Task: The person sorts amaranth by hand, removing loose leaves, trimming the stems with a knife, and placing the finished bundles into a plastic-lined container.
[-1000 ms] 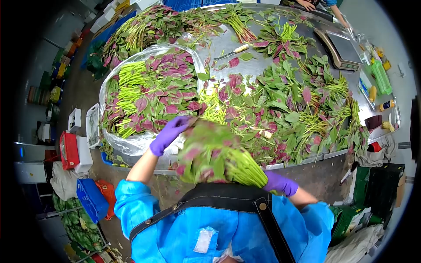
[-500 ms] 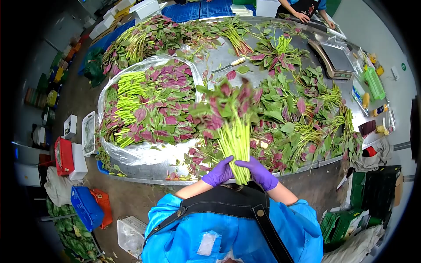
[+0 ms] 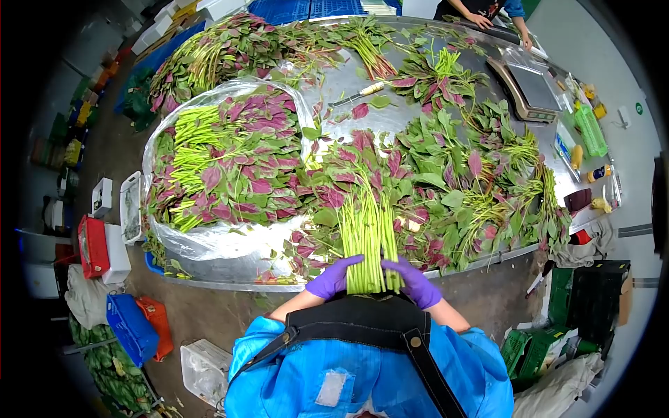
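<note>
Between my purple-gloved hands is a bunch of red amaranth (image 3: 366, 237), its pale green stem ends toward my body and its purple-green leaves pointing away over the table. My left hand (image 3: 334, 277) closes on the stems from the left. From the right, my right hand (image 3: 414, 280) grips the same stems near their cut ends. A clear plastic bag (image 3: 202, 244) lies open left of the bunch, with neatly laid amaranth (image 3: 240, 164) inside. Loose amaranth (image 3: 446, 188) spreads over the table to the right of my hands.
A knife (image 3: 359, 93) lies on the metal table (image 3: 230, 273) beyond the bunch. A weighing scale (image 3: 526, 87) stands at the back right, near a green bottle (image 3: 591, 131). Another amaranth heap (image 3: 223, 56) fills the far left. Across the table, a co-worker's hands (image 3: 482, 21) rest near its edge.
The bunch has come down toward the table, its stems now fanned wider and flatter. My hands have moved slightly further apart on the stems.
</note>
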Available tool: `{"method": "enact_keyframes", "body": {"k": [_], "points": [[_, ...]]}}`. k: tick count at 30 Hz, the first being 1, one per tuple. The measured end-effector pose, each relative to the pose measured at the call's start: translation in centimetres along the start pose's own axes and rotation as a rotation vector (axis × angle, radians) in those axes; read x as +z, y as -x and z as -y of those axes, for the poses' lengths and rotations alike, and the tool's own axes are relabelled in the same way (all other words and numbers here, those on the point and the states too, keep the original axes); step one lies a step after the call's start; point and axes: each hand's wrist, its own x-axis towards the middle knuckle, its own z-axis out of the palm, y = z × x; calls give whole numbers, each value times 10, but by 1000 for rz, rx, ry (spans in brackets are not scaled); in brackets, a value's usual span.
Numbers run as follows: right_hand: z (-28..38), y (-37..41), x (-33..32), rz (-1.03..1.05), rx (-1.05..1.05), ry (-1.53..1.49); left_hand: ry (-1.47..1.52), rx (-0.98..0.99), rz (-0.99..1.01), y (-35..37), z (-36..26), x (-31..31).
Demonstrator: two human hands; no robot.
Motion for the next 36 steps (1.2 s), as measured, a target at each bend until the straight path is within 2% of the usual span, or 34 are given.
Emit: {"method": "enact_keyframes", "body": {"k": [1, 2, 4, 5, 9, 12, 14, 16, 17, 19, 20, 22, 23, 24, 26, 27, 28, 31, 32, 34, 35, 36], "points": [[-4, -6, 8, 69, -118, 156, -153, 57, -89, 0, 0, 6], [-7, -10, 3, 69, -119, 158, -154, 58, -87, 2, -3, 13], [-8, -17, -3, 63, -251, 399, -254, 100, -139, 11, -9, 23], [-4, -9, -7, 5, -200, 264, -157, 27, -139, 16, -13, 16], [8, 6, -28, 166, 29, -278, 66, 45, -57, 30, -16, 6], [-3, 1, -20, 156, 140, -172, 59, 3, 0, 15, -6, -6], [-14, -8, -14, 71, 50, 0, -60, -12, -79, 12, -3, -1], [-16, -15, -9, 64, 131, 123, -32, -35, -13, 12, -4, 6], [-17, -18, -5, 66, 126, 123, -36, -34, -12, 14, -6, 10], [-18, -20, 2, -2, -61, 143, -211, 77, -153, 16, -8, 16], [-21, -22, -1, -2, -63, 144, -212, 78, -152, 17, -8, 19], [-27, -26, -5, -39, -95, 157, -427, 150, -188, 19, -11, 22], [-27, -24, -8, -22, -8, 6, -421, 135, -208, 17, -10, 16], [-14, -14, 0, -14, 58, -57, -424, 142, -207, 17, -10, 11], [12, 8, 10, -6, 20, -14, -465, 247, -229, 19, -10, 4], [19, 8, -2, -6, -69, 171, -440, 295, -259, 32, -16, 29], [42, 21, 0, -30, -127, 262, -353, 247, -276, 39, -20, 27], [76, 42, -2, 26, -123, 379, -158, 218, -21, 41, -23, -8], [72, 39, 0, 26, -123, 380, -158, 219, -21, 40, -20, -10], [57, 23, 5, 6, -112, 439, 31, 207, 39, 39, -19, 19], [42, 10, 4, 37, -41, 458, 123, 138, 152, 30, -16, 7], [24, 2, 14, 6, -111, 510, 152, 131, 170, 25, -11, 5]]}}
